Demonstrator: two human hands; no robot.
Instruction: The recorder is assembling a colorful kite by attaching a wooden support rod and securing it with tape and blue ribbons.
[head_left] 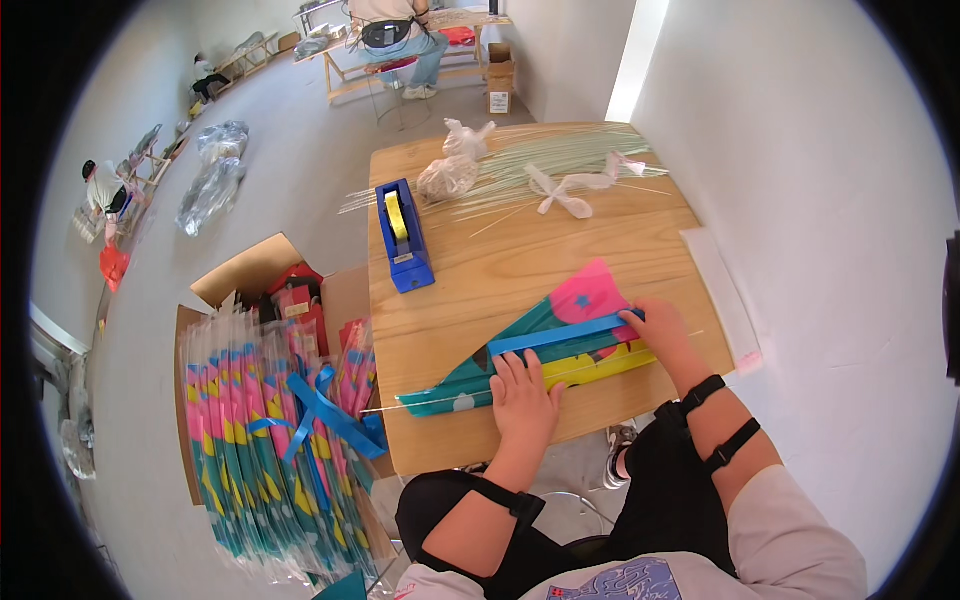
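A folded sheet printed in pink, teal and yellow lies across the front of the wooden table. Along its middle runs a flat blue ribbon. My left hand rests on the sheet's near edge, fingers stretched out and flat, the tips by the ribbon's left end. At the ribbon's other end, my right hand pinches it between thumb and fingers. A thin white rod sticks out past the sheet's left tip; my left hand covers part of it.
A blue tape dispenser stands at the table's left. Thin pale rods and knotted plastic bags lie at the back. Left of the table, a cardboard box holds packed colourful sheets and loose blue ribbon. Other people sit farther off.
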